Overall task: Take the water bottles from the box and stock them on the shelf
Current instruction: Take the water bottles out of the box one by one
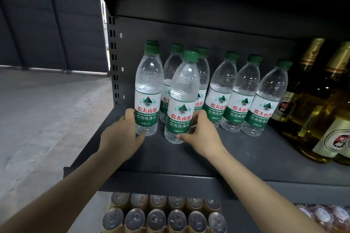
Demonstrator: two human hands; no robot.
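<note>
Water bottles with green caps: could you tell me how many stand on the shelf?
8: far-left bottle, cap behind it, front bottle, two behind, three rightward. More may hide.

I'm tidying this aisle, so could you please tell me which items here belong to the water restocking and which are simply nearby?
Job: water bottles; shelf; left hand; right hand.
Nearby: amber glass bottles; cans on the lower shelf.

Hidden and cut-off items, as I see them from the head view

Rear water bottle [152,42]: only its cap shows behind the front one. My left hand's fingers [139,132]: tips hidden behind the bottle. Beer bottles [320,104]: cut by the right edge. Cans [157,219]: cut by the bottom edge; markings on their tops unreadable.
</note>
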